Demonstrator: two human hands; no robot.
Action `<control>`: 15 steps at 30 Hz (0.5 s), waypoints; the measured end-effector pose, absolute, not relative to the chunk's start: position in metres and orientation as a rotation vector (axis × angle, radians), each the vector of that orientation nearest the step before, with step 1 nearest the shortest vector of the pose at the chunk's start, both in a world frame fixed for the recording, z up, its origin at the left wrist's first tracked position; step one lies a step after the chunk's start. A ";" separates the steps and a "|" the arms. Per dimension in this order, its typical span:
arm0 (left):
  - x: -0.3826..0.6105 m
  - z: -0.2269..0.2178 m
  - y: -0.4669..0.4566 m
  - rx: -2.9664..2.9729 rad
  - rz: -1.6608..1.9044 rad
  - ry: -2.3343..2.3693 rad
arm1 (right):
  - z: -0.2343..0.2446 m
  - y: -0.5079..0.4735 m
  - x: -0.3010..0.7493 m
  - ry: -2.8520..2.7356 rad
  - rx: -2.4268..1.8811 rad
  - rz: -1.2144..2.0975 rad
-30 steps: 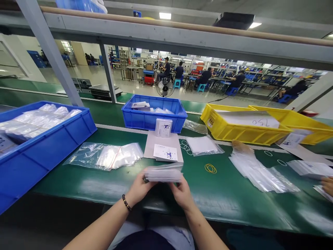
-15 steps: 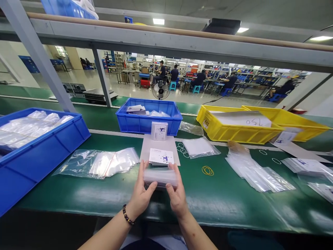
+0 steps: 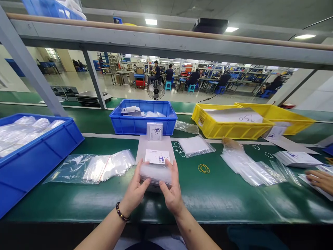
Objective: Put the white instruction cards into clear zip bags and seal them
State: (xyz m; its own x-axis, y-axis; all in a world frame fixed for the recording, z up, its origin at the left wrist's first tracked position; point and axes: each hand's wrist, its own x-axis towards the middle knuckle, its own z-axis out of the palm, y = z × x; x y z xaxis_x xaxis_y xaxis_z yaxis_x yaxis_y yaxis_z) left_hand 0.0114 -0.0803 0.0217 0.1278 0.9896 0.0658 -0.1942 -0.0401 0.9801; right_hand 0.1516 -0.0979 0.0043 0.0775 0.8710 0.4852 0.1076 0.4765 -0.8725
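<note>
Both my hands grip a stack of clear plastic bags [image 3: 155,172] upright on the green belt [image 3: 221,194]. My left hand [image 3: 135,192] clamps its left end, thumb in front, fingers behind. My right hand [image 3: 171,191] clamps the right end the same way. A beaded bracelet [image 3: 121,214] circles my left wrist. Just beyond the stack lies a white printed card [image 3: 157,156] on a grey cardboard sheet [image 3: 145,146], with a small white box [image 3: 154,131] standing at its far edge.
Loose clear bags [image 3: 96,167] lie to the left, a large blue bin [image 3: 33,152] further left, a blue bin [image 3: 142,119] ahead and yellow bins [image 3: 231,126] at right. Rubber bands [image 3: 203,168] and more bags [image 3: 249,166] lie on the right. Another person's hand [image 3: 320,180] rests at far right.
The stack went from held flat above the belt edge to standing on the belt, squared between both hands. Another person's hand has come in at far right.
</note>
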 end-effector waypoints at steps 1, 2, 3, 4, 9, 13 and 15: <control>0.011 0.022 -0.079 1.149 1.244 0.958 | 0.005 -0.097 0.152 -1.410 -0.935 0.726; 0.012 0.022 -0.078 1.128 1.258 0.966 | 0.004 -0.096 0.153 -1.408 -0.938 0.733; 0.012 0.024 -0.077 1.106 1.271 0.966 | 0.004 -0.095 0.153 -1.386 -0.948 0.737; 0.013 0.025 -0.076 1.087 1.280 0.956 | 0.003 -0.093 0.153 -1.356 -0.962 0.743; 0.015 0.029 -0.073 1.097 1.286 0.885 | 0.000 -0.091 0.152 -1.354 -1.012 0.835; 0.012 0.025 -0.075 1.166 1.248 0.925 | 0.005 -0.094 0.155 -1.441 -1.025 0.765; 0.011 0.024 -0.075 1.167 1.243 0.944 | 0.008 -0.094 0.158 -1.479 -1.025 0.758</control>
State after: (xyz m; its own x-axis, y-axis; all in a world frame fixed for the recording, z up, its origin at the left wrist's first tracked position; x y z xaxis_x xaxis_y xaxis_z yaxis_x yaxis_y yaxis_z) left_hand 0.0114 -0.0751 0.0239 0.1219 0.9899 0.0726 -0.1951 -0.0479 0.9796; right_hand 0.1575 -0.0943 0.0080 0.0052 0.9062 0.4227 0.1859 0.4145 -0.8909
